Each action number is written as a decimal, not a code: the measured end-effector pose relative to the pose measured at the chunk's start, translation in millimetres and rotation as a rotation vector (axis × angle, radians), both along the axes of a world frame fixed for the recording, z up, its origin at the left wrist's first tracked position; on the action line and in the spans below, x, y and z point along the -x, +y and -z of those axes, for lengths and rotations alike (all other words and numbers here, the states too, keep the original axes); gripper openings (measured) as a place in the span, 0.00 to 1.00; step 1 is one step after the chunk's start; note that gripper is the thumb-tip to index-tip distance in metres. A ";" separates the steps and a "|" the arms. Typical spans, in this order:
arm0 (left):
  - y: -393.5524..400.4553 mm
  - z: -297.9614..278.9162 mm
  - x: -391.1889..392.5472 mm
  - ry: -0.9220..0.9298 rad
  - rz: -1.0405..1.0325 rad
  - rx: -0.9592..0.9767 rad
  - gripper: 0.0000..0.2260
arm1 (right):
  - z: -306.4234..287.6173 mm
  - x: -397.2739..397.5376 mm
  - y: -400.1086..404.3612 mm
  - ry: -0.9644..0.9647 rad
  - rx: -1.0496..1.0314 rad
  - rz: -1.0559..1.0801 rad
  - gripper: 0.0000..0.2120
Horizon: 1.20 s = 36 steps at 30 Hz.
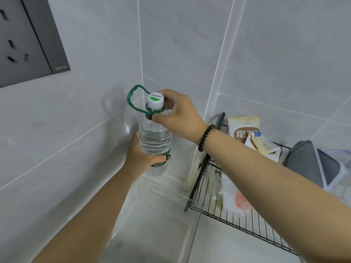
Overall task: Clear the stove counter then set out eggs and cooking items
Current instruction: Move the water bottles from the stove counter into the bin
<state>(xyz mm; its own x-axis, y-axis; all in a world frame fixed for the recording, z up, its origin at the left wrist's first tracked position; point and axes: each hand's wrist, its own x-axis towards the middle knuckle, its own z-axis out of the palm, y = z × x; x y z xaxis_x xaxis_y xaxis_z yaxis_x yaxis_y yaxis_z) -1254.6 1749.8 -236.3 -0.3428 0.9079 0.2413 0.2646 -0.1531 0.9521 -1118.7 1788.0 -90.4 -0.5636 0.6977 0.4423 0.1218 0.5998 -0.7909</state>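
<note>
head view, tiled corner of a kitchen. a clear water bottle (154, 141) with a white cap (155, 100) and a green carrying loop (135, 97) at its neck stands upright in the corner where two grey-white wall tiles meet, its base low over or on the pale counter (152, 224); contact with the counter cannot be told. the left hand (141, 156) wraps around the lower body of the bottle at its green label, fingers curled to the front. the right hand (176, 111), a dark bead bracelet (206, 137) on its wrist, curls around the bottle's neck just below the cap, thumb and fingers on either side. to the right, a black wire rack (237, 215) holds a beige packet (244, 128) closed with a blue clip, a grey folded cloth (307, 162) and a white-and-orange wrapper (235, 200). a dark grey socket panel (28, 38) is mounted on the left wall.
</note>
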 end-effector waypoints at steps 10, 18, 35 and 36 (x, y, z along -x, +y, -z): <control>3.2 34.9 10.1 0.170 0.007 0.103 0.32 | 55.6 13.4 26.5 -0.044 0.126 0.043 0.18; -8.7 41.1 17.5 0.186 0.039 0.061 0.27 | 72.0 28.3 33.9 -0.104 0.152 0.036 0.18; -15.4 42.0 9.9 0.345 -0.090 0.211 0.20 | 103.0 29.5 29.3 -0.096 0.252 0.028 0.20; -15.5 41.7 8.8 0.356 -0.087 0.214 0.19 | 103.3 29.2 28.6 -0.092 0.261 0.026 0.21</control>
<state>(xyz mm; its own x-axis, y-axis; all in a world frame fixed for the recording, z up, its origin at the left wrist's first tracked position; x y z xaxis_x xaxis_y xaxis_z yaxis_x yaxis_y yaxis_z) -1263.4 1734.3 -278.0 -0.3498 0.9217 0.1677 0.5858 0.0755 0.8069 -1147.9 1816.6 -193.7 -0.5736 0.7960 0.1936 0.2129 0.3731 -0.9031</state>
